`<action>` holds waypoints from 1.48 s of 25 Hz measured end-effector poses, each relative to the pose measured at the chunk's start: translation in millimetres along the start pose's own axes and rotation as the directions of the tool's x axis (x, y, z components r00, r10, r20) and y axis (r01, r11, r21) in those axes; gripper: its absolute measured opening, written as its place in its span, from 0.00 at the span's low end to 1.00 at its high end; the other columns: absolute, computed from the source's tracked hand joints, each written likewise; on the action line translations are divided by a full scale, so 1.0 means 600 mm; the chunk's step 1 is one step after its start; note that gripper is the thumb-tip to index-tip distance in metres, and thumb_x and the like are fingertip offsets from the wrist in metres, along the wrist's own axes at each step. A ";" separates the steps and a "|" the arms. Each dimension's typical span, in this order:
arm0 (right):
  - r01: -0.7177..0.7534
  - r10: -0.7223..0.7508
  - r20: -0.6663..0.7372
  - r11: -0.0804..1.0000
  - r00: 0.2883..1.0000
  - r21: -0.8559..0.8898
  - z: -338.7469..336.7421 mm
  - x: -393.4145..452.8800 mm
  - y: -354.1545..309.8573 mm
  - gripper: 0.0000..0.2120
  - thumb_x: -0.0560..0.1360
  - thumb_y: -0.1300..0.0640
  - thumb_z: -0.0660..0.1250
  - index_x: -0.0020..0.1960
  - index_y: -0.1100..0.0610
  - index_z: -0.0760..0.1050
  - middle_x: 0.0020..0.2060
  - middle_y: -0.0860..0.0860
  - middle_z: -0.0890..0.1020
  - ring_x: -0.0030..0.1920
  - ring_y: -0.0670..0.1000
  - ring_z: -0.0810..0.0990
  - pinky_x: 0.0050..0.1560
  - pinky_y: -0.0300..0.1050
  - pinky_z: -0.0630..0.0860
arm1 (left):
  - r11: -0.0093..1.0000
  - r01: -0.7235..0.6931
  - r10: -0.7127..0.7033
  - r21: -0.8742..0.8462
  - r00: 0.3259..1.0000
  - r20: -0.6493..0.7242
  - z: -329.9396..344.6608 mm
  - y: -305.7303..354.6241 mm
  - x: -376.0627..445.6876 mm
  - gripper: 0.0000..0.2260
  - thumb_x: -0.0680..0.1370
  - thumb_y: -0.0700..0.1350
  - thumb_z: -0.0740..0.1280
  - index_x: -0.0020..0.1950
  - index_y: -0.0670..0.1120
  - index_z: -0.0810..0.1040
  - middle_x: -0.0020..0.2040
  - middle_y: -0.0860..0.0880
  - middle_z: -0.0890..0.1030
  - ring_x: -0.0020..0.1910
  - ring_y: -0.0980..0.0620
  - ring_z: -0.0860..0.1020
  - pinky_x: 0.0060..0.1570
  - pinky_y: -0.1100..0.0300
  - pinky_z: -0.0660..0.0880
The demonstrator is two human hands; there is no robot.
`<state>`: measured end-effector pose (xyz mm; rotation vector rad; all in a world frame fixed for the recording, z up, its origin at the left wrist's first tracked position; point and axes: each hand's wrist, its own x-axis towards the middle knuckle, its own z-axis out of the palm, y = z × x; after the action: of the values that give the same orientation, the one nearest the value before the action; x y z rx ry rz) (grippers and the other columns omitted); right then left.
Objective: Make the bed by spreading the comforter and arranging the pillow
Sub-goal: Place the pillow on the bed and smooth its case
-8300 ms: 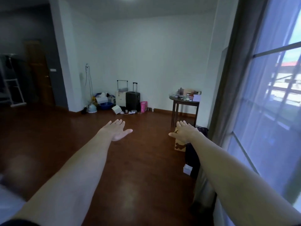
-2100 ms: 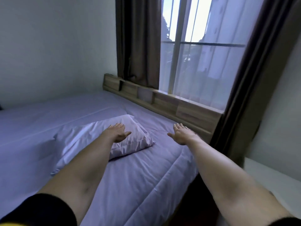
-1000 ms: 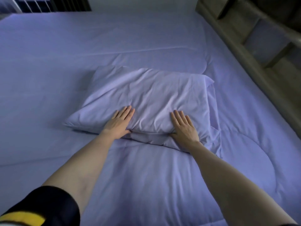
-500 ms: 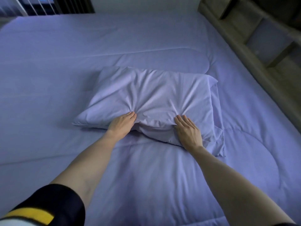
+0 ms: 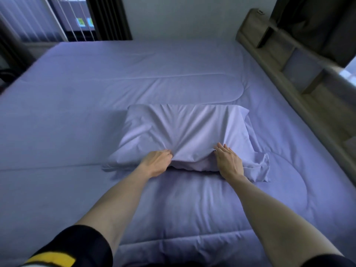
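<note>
A pale lilac pillow (image 5: 185, 130) lies across the middle of the bed on the flat lilac quilted comforter (image 5: 134, 78). Its near edge is bunched and lifted, with creases running up from both grips. My left hand (image 5: 157, 162) grips the near edge left of centre, fingers curled into the fabric. My right hand (image 5: 228, 160) holds the same edge further right, its fingers curled over the pillowcase and its thumb tucked under. Loose pillowcase fabric spills out at the right end.
A wooden headboard with open shelf niches (image 5: 292, 60) runs along the bed's right side, a dark curtain (image 5: 323, 22) above it. At the far left stand a window with vertical bars (image 5: 71, 18) and a dark curtain (image 5: 109, 16). A white wall lies beyond the bed.
Both hands went from resting flat on the pillow to curling into its near edge. The edge is now bunched and pulled up towards me, and the view has tilted up.
</note>
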<state>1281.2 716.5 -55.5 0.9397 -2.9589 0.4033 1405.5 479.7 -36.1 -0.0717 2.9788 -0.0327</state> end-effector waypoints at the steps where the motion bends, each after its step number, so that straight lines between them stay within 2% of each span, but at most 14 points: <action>1: 0.013 -0.013 0.025 1.000 1.000 -0.002 -0.007 -0.019 0.007 0.10 0.82 0.57 0.54 0.55 0.50 0.74 0.57 0.46 0.75 0.69 0.54 0.70 0.63 0.44 0.68 | 1.000 -0.020 0.020 -0.019 1.000 0.007 0.009 0.019 -0.020 0.13 0.81 0.41 0.54 0.62 0.41 0.74 0.64 0.44 0.75 0.62 0.42 0.76 0.56 0.48 0.72; 4: 0.039 -0.039 0.094 0.999 0.995 0.006 -0.017 -0.081 0.028 0.13 0.83 0.56 0.52 0.62 0.52 0.73 0.66 0.48 0.73 0.73 0.54 0.66 0.68 0.45 0.65 | 0.996 -0.050 0.048 -0.079 0.999 -0.026 0.037 0.068 -0.078 0.15 0.80 0.41 0.55 0.61 0.40 0.76 0.64 0.43 0.77 0.62 0.45 0.77 0.54 0.50 0.77; 7: 0.083 -0.085 0.098 0.996 0.992 0.024 -0.011 -0.138 0.043 0.16 0.83 0.54 0.52 0.67 0.51 0.71 0.71 0.47 0.70 0.74 0.55 0.64 0.70 0.47 0.64 | 0.992 -0.111 0.104 -0.065 0.989 -0.105 0.057 0.102 -0.134 0.19 0.74 0.44 0.53 0.48 0.41 0.83 0.51 0.44 0.84 0.47 0.48 0.84 0.37 0.56 0.81; 8: 0.089 -0.092 0.099 0.996 0.991 0.032 -0.006 -0.152 0.046 0.16 0.83 0.54 0.52 0.68 0.51 0.71 0.71 0.47 0.70 0.74 0.55 0.64 0.71 0.47 0.64 | 0.991 -0.106 0.097 -0.082 0.990 -0.102 0.066 0.110 -0.148 0.20 0.73 0.45 0.52 0.48 0.41 0.83 0.51 0.44 0.84 0.47 0.48 0.84 0.37 0.56 0.82; 12: 0.165 -0.165 0.132 0.986 0.977 0.012 0.010 -0.182 0.059 0.26 0.79 0.44 0.48 0.69 0.54 0.71 0.71 0.50 0.72 0.73 0.57 0.66 0.72 0.50 0.62 | 0.984 -0.099 0.088 -0.151 0.993 -0.073 0.089 0.120 -0.174 0.27 0.77 0.53 0.47 0.62 0.41 0.79 0.66 0.43 0.76 0.64 0.45 0.77 0.62 0.51 0.74; 15: -0.079 0.075 0.044 0.993 0.996 0.084 0.011 -0.170 0.051 0.29 0.76 0.43 0.54 0.74 0.55 0.66 0.72 0.53 0.70 0.72 0.57 0.67 0.71 0.54 0.62 | 0.963 0.019 -0.054 -0.268 0.991 -0.121 0.094 0.081 -0.176 0.30 0.77 0.61 0.50 0.68 0.44 0.74 0.71 0.44 0.72 0.70 0.45 0.71 0.70 0.52 0.65; 17: -0.385 0.389 0.015 0.905 0.921 0.178 0.005 -0.147 0.055 0.31 0.77 0.45 0.59 0.77 0.57 0.58 0.75 0.55 0.64 0.74 0.57 0.62 0.72 0.54 0.58 | 0.886 0.257 -0.353 -0.386 0.914 -0.201 0.104 0.034 -0.168 0.28 0.77 0.59 0.56 0.69 0.41 0.73 0.68 0.40 0.74 0.67 0.40 0.73 0.68 0.49 0.68; 19: -0.635 0.636 0.076 0.740 0.768 0.222 0.006 -0.120 0.072 0.37 0.76 0.44 0.62 0.78 0.58 0.52 0.77 0.55 0.57 0.76 0.57 0.55 0.73 0.56 0.53 | 0.690 0.547 -0.669 -0.473 0.731 -0.130 0.119 -0.013 -0.164 0.27 0.77 0.54 0.63 0.70 0.39 0.68 0.68 0.38 0.71 0.66 0.37 0.71 0.67 0.47 0.68; 21: -0.758 0.757 0.114 0.609 0.643 0.234 0.018 -0.106 0.094 0.37 0.74 0.41 0.64 0.76 0.58 0.57 0.76 0.54 0.60 0.75 0.58 0.57 0.72 0.59 0.55 | 0.405 0.745 -0.854 -0.530 0.515 0.071 0.135 -0.038 -0.165 0.31 0.77 0.54 0.65 0.73 0.38 0.62 0.71 0.36 0.67 0.69 0.37 0.67 0.68 0.46 0.65; 23: -0.778 0.805 0.023 0.565 0.593 0.273 0.040 -0.104 0.110 0.27 0.73 0.44 0.67 0.67 0.56 0.69 0.69 0.54 0.69 0.70 0.59 0.64 0.68 0.59 0.61 | 0.247 0.790 -0.901 -0.561 0.400 0.167 0.149 -0.042 -0.167 0.26 0.78 0.53 0.63 0.70 0.40 0.66 0.68 0.36 0.68 0.67 0.37 0.69 0.64 0.45 0.67; 25: -0.771 0.822 -0.104 0.564 0.561 0.295 0.055 -0.107 0.118 0.14 0.74 0.51 0.66 0.57 0.55 0.75 0.63 0.55 0.74 0.65 0.60 0.69 0.63 0.58 0.64 | 0.219 0.761 -0.931 -0.611 0.351 0.104 0.158 -0.042 -0.173 0.14 0.79 0.48 0.63 0.60 0.41 0.72 0.62 0.37 0.72 0.60 0.36 0.74 0.57 0.46 0.70; 28: -0.761 0.802 -0.189 0.597 0.567 0.252 0.054 -0.107 0.120 0.09 0.75 0.56 0.63 0.53 0.57 0.77 0.59 0.56 0.75 0.63 0.60 0.69 0.61 0.56 0.63 | 0.249 0.760 -0.946 -0.601 0.323 0.016 0.150 -0.053 -0.187 0.07 0.80 0.43 0.62 0.51 0.41 0.75 0.59 0.39 0.72 0.54 0.36 0.75 0.52 0.46 0.71; 33: -0.748 0.831 -0.287 0.554 0.476 0.365 0.025 -0.113 0.124 0.10 0.77 0.54 0.59 0.53 0.57 0.75 0.55 0.54 0.78 0.61 0.56 0.72 0.60 0.51 0.61 | 0.303 0.709 -0.950 -0.637 0.274 -0.147 0.126 -0.064 -0.200 0.07 0.80 0.42 0.58 0.53 0.39 0.72 0.58 0.39 0.73 0.57 0.38 0.73 0.53 0.44 0.70; 37: -0.792 0.857 -0.249 0.513 0.451 0.332 0.034 -0.135 0.137 0.10 0.79 0.54 0.57 0.55 0.58 0.74 0.56 0.55 0.77 0.61 0.56 0.71 0.61 0.53 0.61 | 0.189 0.773 -0.974 -0.606 0.226 -0.015 0.133 -0.069 -0.202 0.08 0.80 0.41 0.58 0.57 0.40 0.72 0.61 0.39 0.72 0.61 0.38 0.72 0.56 0.42 0.71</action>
<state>1302.5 821.9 -102.0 -0.6795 -2.7628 0.7372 1540.0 443.2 -94.5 -2.1711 2.6090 0.6446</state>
